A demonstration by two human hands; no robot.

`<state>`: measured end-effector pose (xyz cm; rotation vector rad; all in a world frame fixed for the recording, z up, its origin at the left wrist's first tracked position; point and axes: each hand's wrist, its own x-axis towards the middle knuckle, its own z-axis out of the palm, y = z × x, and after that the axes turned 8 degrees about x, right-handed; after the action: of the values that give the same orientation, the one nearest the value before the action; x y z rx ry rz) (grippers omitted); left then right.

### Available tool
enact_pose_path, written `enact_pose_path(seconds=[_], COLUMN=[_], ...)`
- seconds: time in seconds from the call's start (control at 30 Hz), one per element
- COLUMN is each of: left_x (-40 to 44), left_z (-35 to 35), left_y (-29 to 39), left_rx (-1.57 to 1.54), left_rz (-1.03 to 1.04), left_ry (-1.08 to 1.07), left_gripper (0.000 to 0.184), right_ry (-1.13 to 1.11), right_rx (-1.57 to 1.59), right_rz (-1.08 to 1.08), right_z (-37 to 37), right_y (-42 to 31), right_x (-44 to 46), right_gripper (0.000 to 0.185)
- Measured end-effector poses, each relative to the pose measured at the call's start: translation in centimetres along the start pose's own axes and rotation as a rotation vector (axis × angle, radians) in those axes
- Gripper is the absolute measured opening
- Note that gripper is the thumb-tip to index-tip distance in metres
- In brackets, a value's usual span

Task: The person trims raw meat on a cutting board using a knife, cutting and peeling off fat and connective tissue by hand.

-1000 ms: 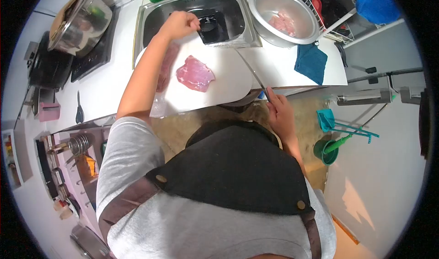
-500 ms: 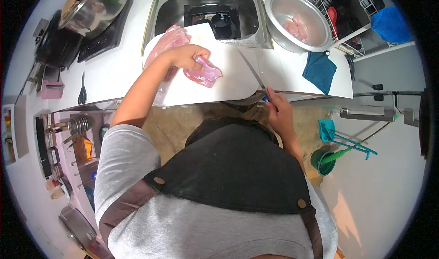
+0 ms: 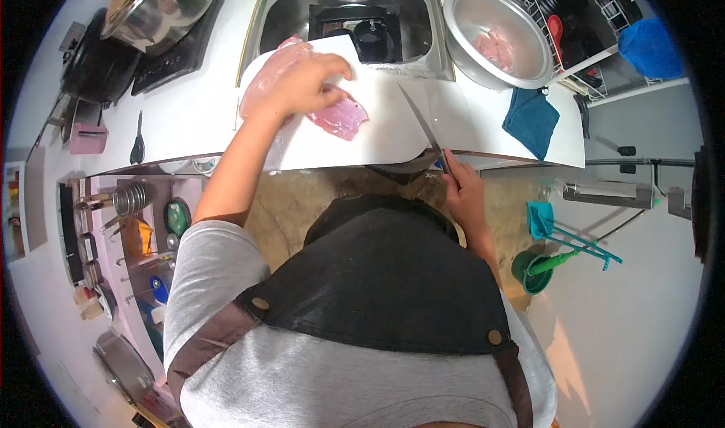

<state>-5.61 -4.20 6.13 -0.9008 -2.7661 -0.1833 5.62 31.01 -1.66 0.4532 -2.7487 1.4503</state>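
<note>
Raw pink meat lies on a white cutting board [image 3: 385, 129] at the counter's front edge. A larger piece of meat [image 3: 260, 80] rests toward the board's left side, and a smaller flat piece of meat [image 3: 343, 118] is to its right. My left hand [image 3: 302, 84] is over the meat with thumb and fingers apart, partly covering both pieces; whether the palm touches them is hidden. At the board's right front corner, my right hand [image 3: 464, 190] grips a knife [image 3: 420, 118] by its handle. The blade points up and left, apart from the meat.
A steel sink [image 3: 264, 31] with a black tray [image 3: 321, 20] inside lies beyond the board. To its right stands a metal bowl [image 3: 462, 43] holding meat pieces [image 3: 495, 50]. A blue cloth [image 3: 531, 122] hangs over the counter edge. Black-handled scissors [image 3: 137, 148] lie at left.
My left hand has opened from its grip on the smaller meat piece and shifted slightly up, fingers spreading. The right hand keeps the knife in nearly the same place.
</note>
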Motion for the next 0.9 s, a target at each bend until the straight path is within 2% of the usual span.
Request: enact_pose_path(seconds=[0.07,0.1,0.2,0.23,0.3,0.33,0.4,0.43,0.5,0.63,0.7,0.73,0.8,0.87,0.9], left_x=[-1.1,-1.0,0.0,-0.1,0.0,0.3,1.2,1.4,1.9,2.4,3.3,3.6,4.2,5.0,5.1], left_z=[3.9,4.2,4.9,5.0,4.8,4.6,3.7,3.3,2.6,1.4,-1.4,-1.5,-1.7,-3.9,-4.2], left_y=[-0.6,-0.9,-1.8,-1.8,-2.0,-2.1,-2.4,-2.2,-1.8,-1.6,-0.5,-0.9,-2.3,-1.9,-1.8], left_rx=[-0.290,-0.291,-0.355,-0.355,-0.109,-0.108,-0.175,-0.174,-0.156,-0.181,-0.003,-0.003,-0.214,-0.212,-0.194], left_rz=[-0.113,-0.116,-0.272,-0.269,0.138,0.141,0.277,0.282,0.204,0.299,0.159,0.161,0.254,0.267,0.298], left_ry=[-0.119,-0.120,-0.576,-0.574,-0.276,-0.276,-0.434,-0.434,-0.634,-0.582,-0.614,-0.614,-0.475,-0.457,-0.293], left_gripper=[0.044,0.044,0.044,0.044,0.030,0.030,0.025,0.025,0.027,0.025,0.025,0.025,0.020,0.013,0.010], right_ry=[-0.024,-0.018,0.003,0.017,0.033,0.043,0.045,0.044,0.055,0.088,0.097,0.099,0.096,0.090,0.086], right_rx=[-0.017,-0.007,0.024,0.044,0.045,0.049,0.063,0.076,0.064,0.061,0.062,0.063,0.067,0.071,0.064], right_rz=[0.037,0.019,-0.024,-0.047,-0.054,-0.060,-0.051,-0.042,-0.034,-0.066,-0.059,-0.053,-0.038,-0.025,-0.028], right_z=[0.2,0.3,0.4,0.4,0.3,0.3,0.2,0.1,-0.2,-0.3,-0.5,-0.5,-0.6,-0.4,-0.3], right_y=[0.0,0.0,-0.2,-0.2,-0.1,-0.1,0.0,0.0,-0.2,0.3,0.2,0.2,0.3,0.5,0.6], right_x=[0.0,0.0,0.1,0.1,-0.1,-0.2,-0.6,-0.9,-1.2,-1.7,-2.0,-2.2,-2.3,-2.5,-2.5], right_gripper=[0.050,0.050,0.051,0.051,0.051,0.051,0.051,0.051,0.051,0.051,0.051,0.051,0.051,0.051,0.051])
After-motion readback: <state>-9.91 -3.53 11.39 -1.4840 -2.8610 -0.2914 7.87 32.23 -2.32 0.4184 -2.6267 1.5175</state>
